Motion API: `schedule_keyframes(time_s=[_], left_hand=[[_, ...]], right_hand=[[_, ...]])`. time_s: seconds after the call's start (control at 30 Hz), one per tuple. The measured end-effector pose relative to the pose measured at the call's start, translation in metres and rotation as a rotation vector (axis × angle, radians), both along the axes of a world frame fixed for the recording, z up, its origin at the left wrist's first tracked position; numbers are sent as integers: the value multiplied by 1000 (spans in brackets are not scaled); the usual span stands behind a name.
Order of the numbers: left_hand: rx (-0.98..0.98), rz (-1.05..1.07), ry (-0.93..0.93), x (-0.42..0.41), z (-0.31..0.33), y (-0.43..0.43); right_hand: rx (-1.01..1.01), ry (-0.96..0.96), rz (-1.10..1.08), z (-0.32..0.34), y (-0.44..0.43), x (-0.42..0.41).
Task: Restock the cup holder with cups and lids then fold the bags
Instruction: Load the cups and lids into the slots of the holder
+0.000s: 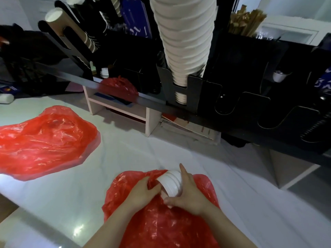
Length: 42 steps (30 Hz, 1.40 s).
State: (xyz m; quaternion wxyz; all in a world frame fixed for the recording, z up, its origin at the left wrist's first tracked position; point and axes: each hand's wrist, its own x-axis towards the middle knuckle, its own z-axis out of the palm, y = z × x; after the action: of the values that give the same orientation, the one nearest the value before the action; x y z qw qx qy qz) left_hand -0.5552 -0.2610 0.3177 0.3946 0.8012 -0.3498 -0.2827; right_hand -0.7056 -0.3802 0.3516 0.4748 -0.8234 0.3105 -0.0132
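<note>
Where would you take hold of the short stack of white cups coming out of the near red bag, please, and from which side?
Probably around the ribbed side wall of the short stack of white cups, coming from the right, as the right hand does. The stack lies tilted with its open end toward the left hand, which grips the near red bag, so the sides offer the firmest hold.

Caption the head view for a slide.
Both hands, left and right, draw stacked white lids from a red plastic bag.

The tall stack of white cups (182, 38) runs out past the top edge. The near red bag (161, 222) is cut by the bottom edge, its contents hidden. Contents of the black holder (250, 111) slots are too dark to tell.
</note>
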Motion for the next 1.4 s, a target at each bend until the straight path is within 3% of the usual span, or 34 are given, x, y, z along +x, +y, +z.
schedule_keyframes(time_s=[0.17,0.4,0.53,0.7,0.87,1.07,1.4], left_hand=[[-134,6,91,4,8,-12],[-249,308,206,14,19,-22],[-328,249,216,12,32,-22],[-393,147,-51,3,58,-14],[-479,113,139,1,77,10],[-628,226,242,35,90,70],[-627,92,57,209,111,151]], right_hand=[[-93,-109,-134,11,2,2],[-12,-427,-441,38,-15,-6],[79,-541,-560,47,-22,-12],[148,-636,-494,51,-17,-16],[183,-619,-284,57,1,12],[239,-621,-58,65,71,90],[195,-663,-144,85,155,238]])
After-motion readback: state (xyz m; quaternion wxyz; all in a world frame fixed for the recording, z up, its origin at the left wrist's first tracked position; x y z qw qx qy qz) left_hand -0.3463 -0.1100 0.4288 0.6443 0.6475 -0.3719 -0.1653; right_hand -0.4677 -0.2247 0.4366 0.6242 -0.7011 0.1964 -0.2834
